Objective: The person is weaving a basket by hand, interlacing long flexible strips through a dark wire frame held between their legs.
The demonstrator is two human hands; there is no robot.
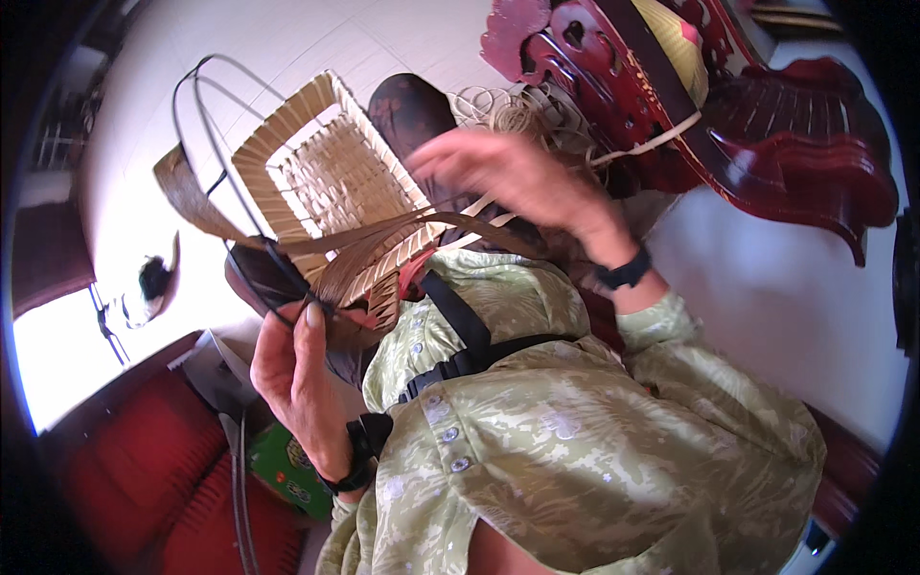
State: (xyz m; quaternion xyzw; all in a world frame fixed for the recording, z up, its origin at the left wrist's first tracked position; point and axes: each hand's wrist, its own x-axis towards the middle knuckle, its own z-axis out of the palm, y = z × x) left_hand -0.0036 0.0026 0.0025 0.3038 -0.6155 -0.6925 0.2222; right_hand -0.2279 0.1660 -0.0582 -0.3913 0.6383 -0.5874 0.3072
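Head view: pinches a thin dark cord [287,266] in the left hand [302,369], right hand [517,177] apart and blurred.
Has a pale woven basket [335,177] on the lap, beside the dark-clad right knee [412,105], with brown flat strips [374,244] crossing near its closer end and fanning out by the left fingertips. Shows the cord in wide loops along the basket's left side. Raises the right hand over the lap, fingers loosely bent; cannot tell about any grip there. Includes tangled pale strands [517,113] beyond the right hand, near dark red carved furniture [795,158].
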